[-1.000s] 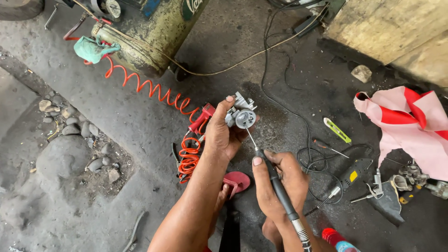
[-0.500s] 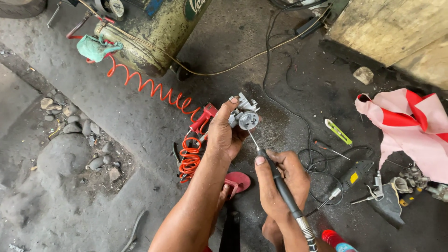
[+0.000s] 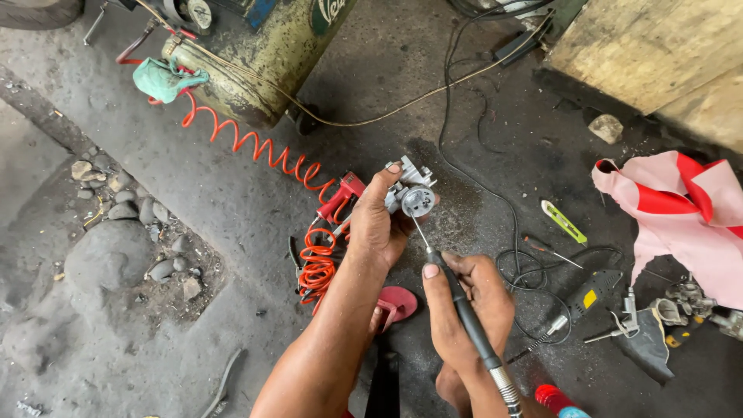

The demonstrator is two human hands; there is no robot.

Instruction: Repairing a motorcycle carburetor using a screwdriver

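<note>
My hands grip tight: left hand [image 3: 379, 228] holds the carburetor [image 3: 412, 195], right hand [image 3: 464, 302] works the rotary tool [image 3: 464, 313] bit into it, needing steadiness.

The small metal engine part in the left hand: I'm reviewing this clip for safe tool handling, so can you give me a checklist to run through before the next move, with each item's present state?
1. Left hand grips the metal engine part firmly: ok, fingers wrap it.
2. Right hand holds the rotary tool handpiece like a pen: ok.
3. Thin bit reaches the part's round opening: ok.
4. Fingers off the bit: ok, left thumb near but apart.
5. Bit spinning: cannot tell.
6. Floor around clear of snags: not ok, red coiled hose and black cables lie close.
</note>
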